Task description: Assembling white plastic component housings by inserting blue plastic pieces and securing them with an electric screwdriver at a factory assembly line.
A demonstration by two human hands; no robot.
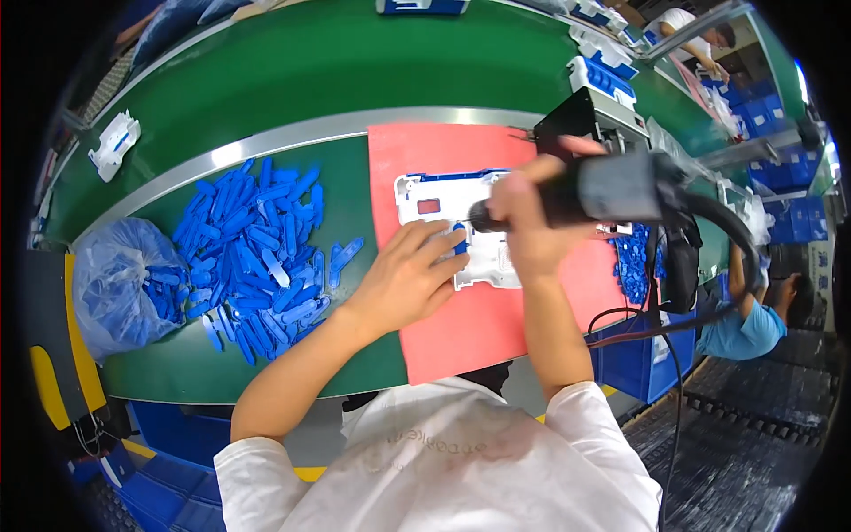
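Observation:
A white plastic housing (483, 266) with blue edging lies on a pink-red mat (461, 328). My left hand (412, 270) rests on its left side, fingers spread and fingertips pressing by a small blue plastic strip (459, 239) set in the housing. Closed around a black and grey power screwdriver (612, 191), my right hand (536, 217) holds it almost level over the housing, blurred by motion. The tool's tip points left toward the blue strip; whether it touches a screw I cannot tell.
Blue plastic strips (257, 244) are heaped to the left, beside a clear plastic bag (124, 284) of more. Small blue parts (631, 266) lie right of the mat, near a black device (576, 124) and hanging cables. A green conveyor (355, 71) runs behind. Another person (749, 324) is at far right.

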